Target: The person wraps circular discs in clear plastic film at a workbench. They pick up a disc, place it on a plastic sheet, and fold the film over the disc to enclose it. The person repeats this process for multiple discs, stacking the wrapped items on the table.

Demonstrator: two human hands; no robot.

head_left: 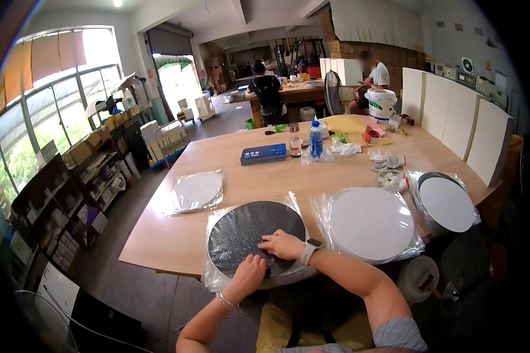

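A round black disc (241, 226) in clear plastic film (213, 279) lies at the table's near edge, right in front of me. My right hand (283, 245) rests on it right of centre, fingers spread and bent, tips pointing left. Just nearer, my left hand (250, 275) is closed over the disc's front part, fingers bunched together; whatever they pinch is hidden. A wide stack of white discs (371, 223) in film sits to the right. Farther right, a white disc (446, 204) overlaps a dark one. A smaller wrapped white disc (198, 191) lies at the left.
Farther back on the table (335, 176) are a blue box (263, 154), a glass jar (295, 145), a blue bottle (315, 141), work gloves (387, 162), red tape (371, 135) and a white bucket (381, 105). White panels (453, 120) stand along the right. Two people sit beyond.
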